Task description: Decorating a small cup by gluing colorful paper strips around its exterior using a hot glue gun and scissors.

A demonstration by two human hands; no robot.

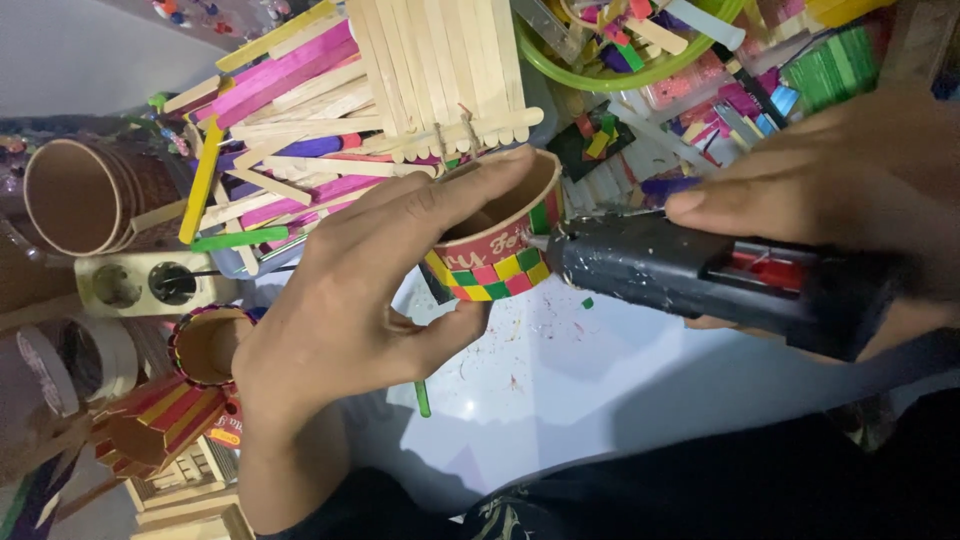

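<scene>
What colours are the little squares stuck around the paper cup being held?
Yellow, pink and green squares in a checkered band around the paper cup, held in the left hand; head view.

red label band with pale lettering (497, 245) wraps the paper cup (505, 200), above coloured squares

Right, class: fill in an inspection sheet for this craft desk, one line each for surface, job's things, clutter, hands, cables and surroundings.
Surface: white tabletop, flecked with small coloured scraps.
Job's things: paper cup with a band of coloured squares around it; black glue gun, nozzle at the cup's side.
Clutter: pile of plain and coloured craft sticks; green bowl of bits; loose green stick.
Hands: left hand grips the cup, fingers over its rim; right hand holds the glue gun.
Cables: nothing seen; a socket strip lies at left.
Surroundings: brown cups and a decorated cup at left.
</scene>
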